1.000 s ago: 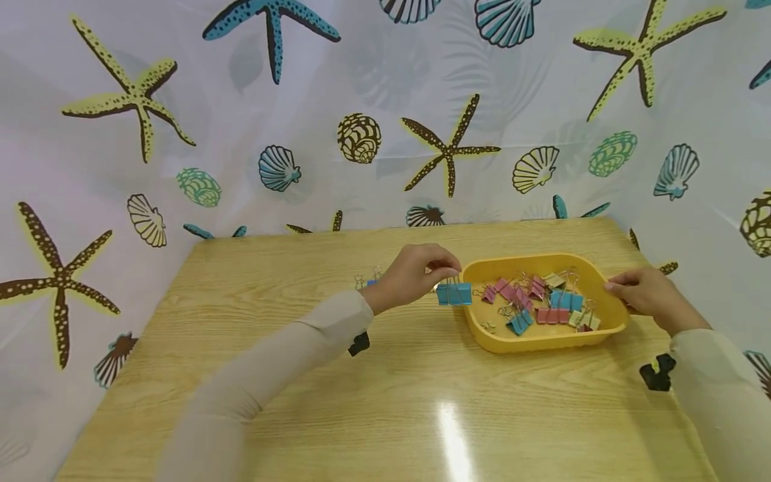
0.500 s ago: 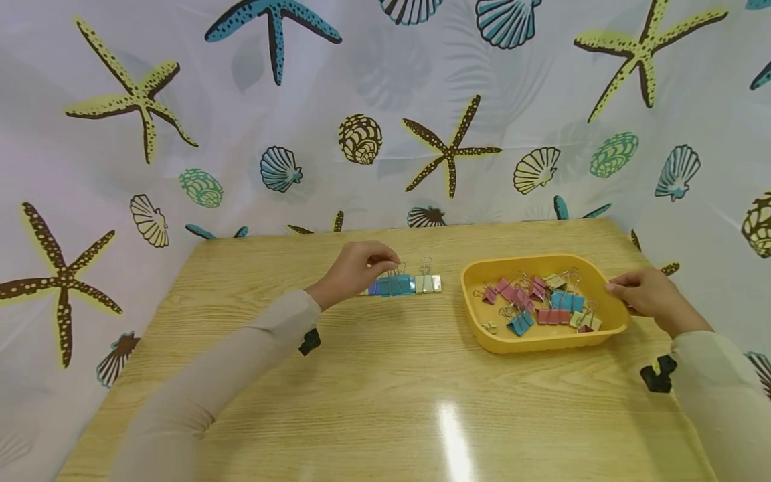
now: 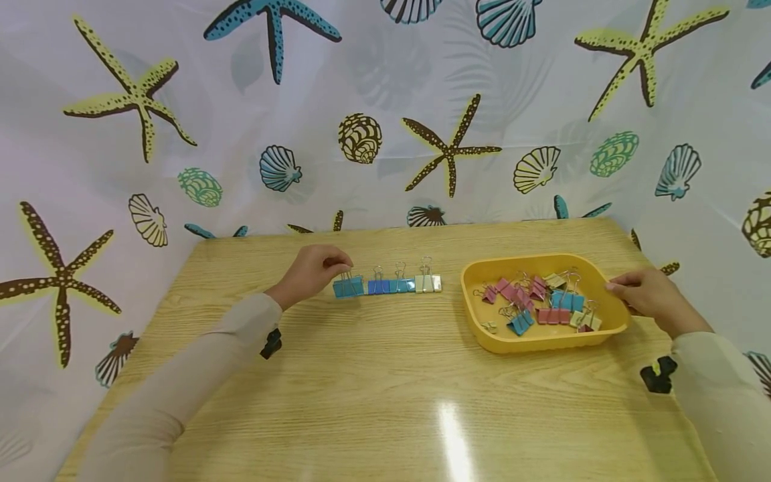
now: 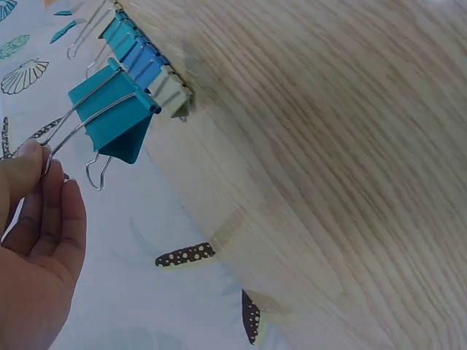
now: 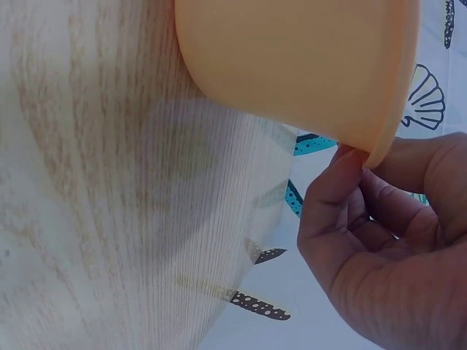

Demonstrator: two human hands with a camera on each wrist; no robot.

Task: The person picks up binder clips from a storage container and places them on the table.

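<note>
My left hand (image 3: 318,271) pinches a blue-teal binder clip (image 3: 349,288) by its wire handles. In the left wrist view this clip (image 4: 117,109) hangs tilted, close to a cream binder clip (image 4: 169,92) at the near end of a row. That row also has a dark blue binder clip (image 3: 379,287), a light blue one (image 3: 401,286) and a pale cream one (image 3: 428,284), side by side with handles up. At the right, my right hand (image 3: 647,298) grips the rim of a yellow tray (image 3: 512,345) between thumb and fingers.
Inside the tray lie several loose binder clips, among them a pink one (image 3: 553,316), a blue one (image 3: 520,323) and a yellow one (image 3: 593,321). A patterned cloth (image 3: 397,80) rises behind the wooden table (image 3: 361,402).
Carrying the blue-teal binder clip, my left hand has moved left from the tray's edge, past the row, to its left end. The right hand keeps its grip on the tray.
</note>
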